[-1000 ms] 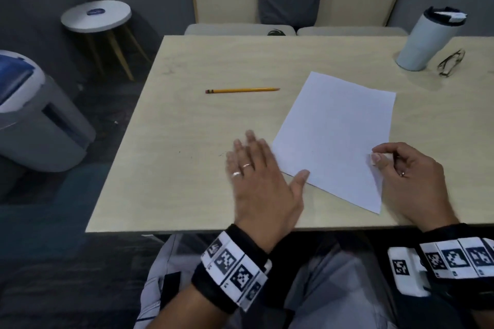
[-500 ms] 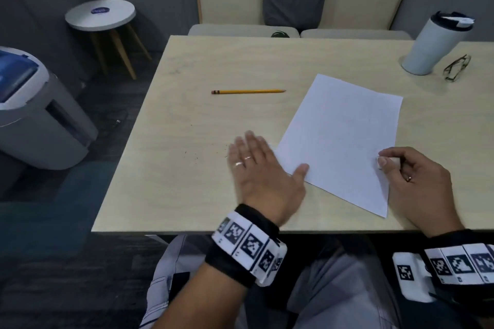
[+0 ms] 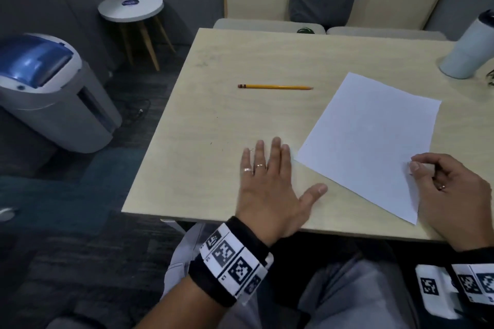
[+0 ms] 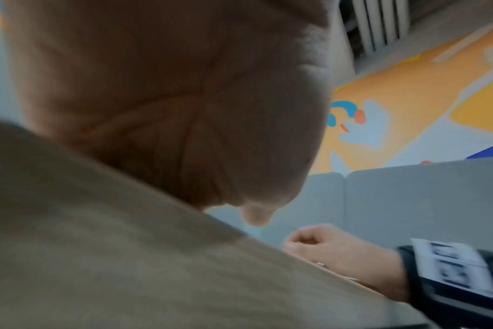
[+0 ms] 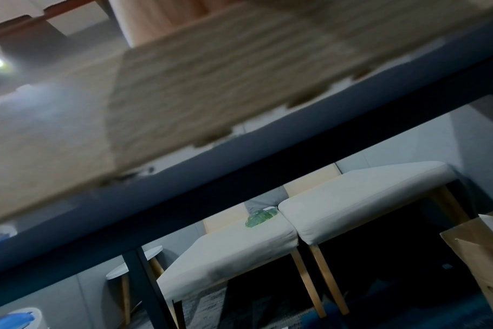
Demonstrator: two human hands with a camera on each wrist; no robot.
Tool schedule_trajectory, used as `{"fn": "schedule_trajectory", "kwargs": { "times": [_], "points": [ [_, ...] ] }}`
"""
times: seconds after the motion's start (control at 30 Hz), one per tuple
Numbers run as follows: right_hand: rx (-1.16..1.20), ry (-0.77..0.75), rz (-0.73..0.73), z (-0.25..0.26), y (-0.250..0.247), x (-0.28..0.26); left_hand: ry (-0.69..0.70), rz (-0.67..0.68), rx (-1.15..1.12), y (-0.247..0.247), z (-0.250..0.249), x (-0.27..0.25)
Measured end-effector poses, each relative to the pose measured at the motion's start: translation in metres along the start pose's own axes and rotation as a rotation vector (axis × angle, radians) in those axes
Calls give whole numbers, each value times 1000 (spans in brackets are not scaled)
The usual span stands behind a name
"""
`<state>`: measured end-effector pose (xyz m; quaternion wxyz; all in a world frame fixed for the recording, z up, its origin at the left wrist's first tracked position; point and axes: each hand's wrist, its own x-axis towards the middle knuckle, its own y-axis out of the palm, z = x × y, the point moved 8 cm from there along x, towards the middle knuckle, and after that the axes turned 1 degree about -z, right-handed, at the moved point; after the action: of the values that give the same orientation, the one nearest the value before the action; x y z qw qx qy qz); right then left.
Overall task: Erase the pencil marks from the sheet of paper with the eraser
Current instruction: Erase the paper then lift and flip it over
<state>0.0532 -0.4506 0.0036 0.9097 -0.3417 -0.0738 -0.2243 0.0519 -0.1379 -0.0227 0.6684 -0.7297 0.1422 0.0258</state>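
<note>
While my right hand (image 3: 459, 195) pinches the white eraser (image 3: 425, 167) at the sheet of paper (image 3: 371, 139)'s near right edge, the sheet's long axis runs diagonally away to my right. Just left of it, my left hand (image 3: 272, 189) lies flat, fingers spread, on the table (image 3: 213, 128).

White rectangular paper sheet (image 3: 371, 139) lies flat, skewed on the light wood table (image 3: 213, 125). Small white eraser (image 3: 425, 167) sits at its near-right edge, pinched in the right hand (image 3: 454, 195).
</note>
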Motion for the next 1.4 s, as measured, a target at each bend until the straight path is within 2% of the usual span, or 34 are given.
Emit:
{"fn": "schedule_trajectory", "kwargs": {
  "times": [0.07, 0.1, 0.23, 0.27, 0.33, 0.43, 0.5, 0.53, 0.67, 0.73, 0.8, 0.9, 0.97, 1.0, 1.03, 1.13, 1.17, 1.23, 1.33, 1.4],
  "points": [
    [9, 14, -20, -1, 0, 0, -140, 1, -3, -6, 18, 5],
    [14, 14, -30, -2, 0, 1, -122, -7, -29, -8, 12, 6],
    [-7, 4, -30, -1, 0, 0, 326, 26, -57, 1, -54, -10],
    [-7, 7, -26, -1, 0, 0, 361, 50, -38, 6, -60, -14],
    [-4, 5, -25, 1, 0, 1, 253, 66, 12, 9, -46, -10],
    [-15, -11, -33, -1, 0, 1, -37, 83, 108, -5, -9, -1],
    [1, -2, -42, -3, -1, 2, -99, 60, 109, -21, -3, 7],
    [6, 1, -47, -3, -1, 2, -42, 52, 98, -26, -11, 12],
    [13, 3, -43, -1, -1, 1, 421, 141, 77, -20, -66, 23],
    [18, 2, -40, -1, -1, 1, 475, 225, 97, -13, -70, 25],
    [13, 1, -37, -1, -1, 1, 375, 271, 153, -12, -55, 34],
    [9, 5, -35, -3, 0, 1, 59, 253, 285, -26, -15, 43],
    [1, 0, -35, -3, 0, 2, -78, 238, 329, -36, -1, 42],
    [-2, -5, -34, -3, 0, 2, -76, 222, 323, -37, -2, 41],
    [-6, -11, -33, -3, 0, 2, -16, 206, 295, -35, -9, 41],
    [-21, -23, -28, -2, 0, 1, 331, 268, 188, -14, -44, 34],
    [-23, -25, -27, -2, 0, 1, 383, 289, 184, -9, -47, 30],
    [-14, -22, -26, -2, 0, 1, 317, 269, 256, -8, -35, 31],
    [-11, -41, -30, 0, 1, -1, 59, 221, 379, -23, -2, 32],
    [-8, -39, -34, 0, 1, -1, 37, 176, 368, -31, -1, 29]
  ]
}}
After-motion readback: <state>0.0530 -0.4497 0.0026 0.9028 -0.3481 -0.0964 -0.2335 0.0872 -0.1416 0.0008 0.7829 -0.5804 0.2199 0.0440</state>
